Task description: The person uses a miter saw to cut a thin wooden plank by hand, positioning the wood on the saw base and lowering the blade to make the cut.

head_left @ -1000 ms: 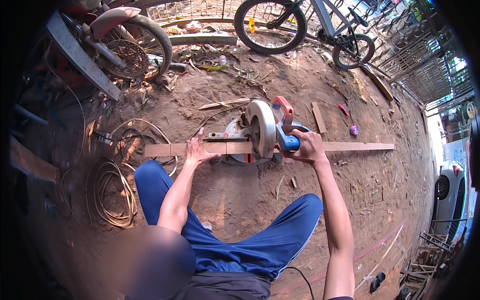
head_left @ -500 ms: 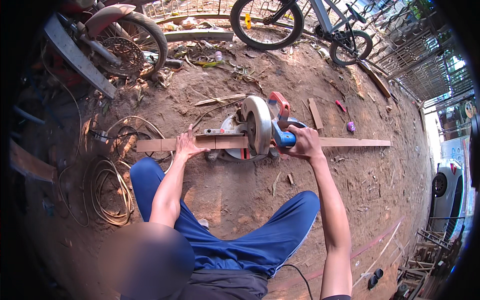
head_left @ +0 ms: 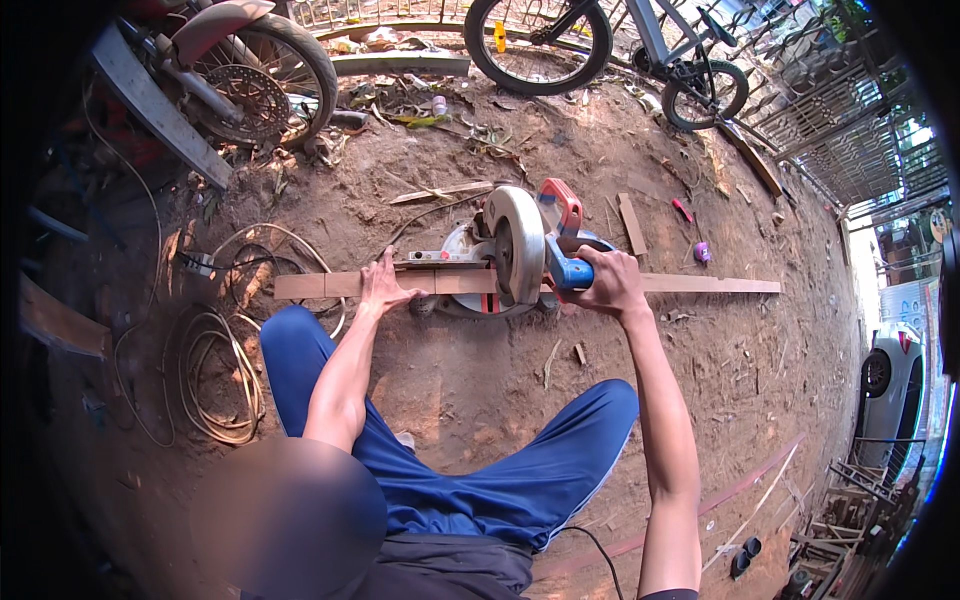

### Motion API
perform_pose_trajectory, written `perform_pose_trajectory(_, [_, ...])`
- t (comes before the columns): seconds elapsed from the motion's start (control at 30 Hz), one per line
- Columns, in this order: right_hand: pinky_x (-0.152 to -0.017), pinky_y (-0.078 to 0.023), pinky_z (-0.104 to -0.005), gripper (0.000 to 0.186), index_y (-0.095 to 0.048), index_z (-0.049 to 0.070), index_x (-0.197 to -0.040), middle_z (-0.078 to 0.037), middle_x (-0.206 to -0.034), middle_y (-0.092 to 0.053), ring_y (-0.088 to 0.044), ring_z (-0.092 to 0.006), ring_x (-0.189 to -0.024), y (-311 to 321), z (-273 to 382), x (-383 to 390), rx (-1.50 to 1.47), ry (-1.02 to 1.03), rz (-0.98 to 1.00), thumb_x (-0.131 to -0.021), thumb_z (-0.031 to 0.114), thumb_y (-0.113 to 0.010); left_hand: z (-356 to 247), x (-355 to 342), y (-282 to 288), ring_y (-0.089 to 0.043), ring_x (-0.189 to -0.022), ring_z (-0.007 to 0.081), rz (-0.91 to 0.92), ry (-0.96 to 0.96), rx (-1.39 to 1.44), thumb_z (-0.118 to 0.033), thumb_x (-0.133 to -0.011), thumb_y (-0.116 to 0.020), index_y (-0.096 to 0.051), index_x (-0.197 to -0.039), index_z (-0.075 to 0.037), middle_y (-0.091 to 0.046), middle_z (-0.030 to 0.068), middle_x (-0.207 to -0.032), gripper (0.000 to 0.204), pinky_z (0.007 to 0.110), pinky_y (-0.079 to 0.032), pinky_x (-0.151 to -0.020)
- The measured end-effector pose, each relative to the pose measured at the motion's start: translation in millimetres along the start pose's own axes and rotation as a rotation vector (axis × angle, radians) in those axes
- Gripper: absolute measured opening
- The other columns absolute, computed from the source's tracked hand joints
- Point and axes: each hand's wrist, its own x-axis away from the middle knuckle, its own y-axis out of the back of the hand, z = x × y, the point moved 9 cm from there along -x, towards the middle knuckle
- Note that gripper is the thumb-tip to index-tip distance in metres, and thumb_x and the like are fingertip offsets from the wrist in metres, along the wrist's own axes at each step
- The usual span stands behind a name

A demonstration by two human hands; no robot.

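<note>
A mitre saw [head_left: 519, 245] with a round metal guard and a blue and red body stands on the dirt ground in front of me. A long, narrow wooden board [head_left: 710, 284] lies across its base and sticks out on both sides. My left hand [head_left: 384, 288] grips the board left of the blade, thumb spread toward the saw, fingers over the far edge by the fence [head_left: 440, 259]. The fingers of my right hand [head_left: 610, 283] are wrapped round the saw's blue handle [head_left: 571, 274]. The guard hides where the blade meets the board. Pencil-like lines cross the board near my left hand.
Coiled cable [head_left: 215, 375] lies to the left by my knee. A motorcycle wheel [head_left: 285, 85] stands far left, a bicycle [head_left: 540, 45] at the back. Wood offcuts [head_left: 632, 224], a purple round thing [head_left: 701, 252] and a red-handled tool [head_left: 682, 210] lie beyond the board.
</note>
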Motion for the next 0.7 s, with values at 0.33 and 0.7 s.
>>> perform_pose_trajectory(0.33, [-0.075,-0.06,-0.0459,0.057,-0.074,0.015,-0.101,-0.014,-0.087,-0.076,-0.075,-0.0343,-0.081,1,-1,1,0.006,-0.015,0.022,-0.066,0.058,-0.085,-18,-2,13,-0.058,-0.122,0.0432,-0.019,-0.027,0.081,-0.079,-0.054,-0.086,-0.017,-0.161,0.001,-0.062,0.0315,-0.128,0.151,0.055,-0.037,-0.111])
perform_pose_trajectory(0.7, [-0.075,-0.059,-0.0464,0.057,-0.073,0.014,-0.1,-0.014,-0.089,-0.076,-0.075,-0.0347,-0.081,-3,-2,2,0.011,-0.014,0.046,-0.066,0.057,-0.085,-14,-3,-2,-0.055,-0.132,0.0469,0.095,0.046,0.029,-0.085,-0.052,-0.083,-0.011,-0.163,0.002,-0.058,0.035,-0.138,0.158,0.059,-0.032,-0.117])
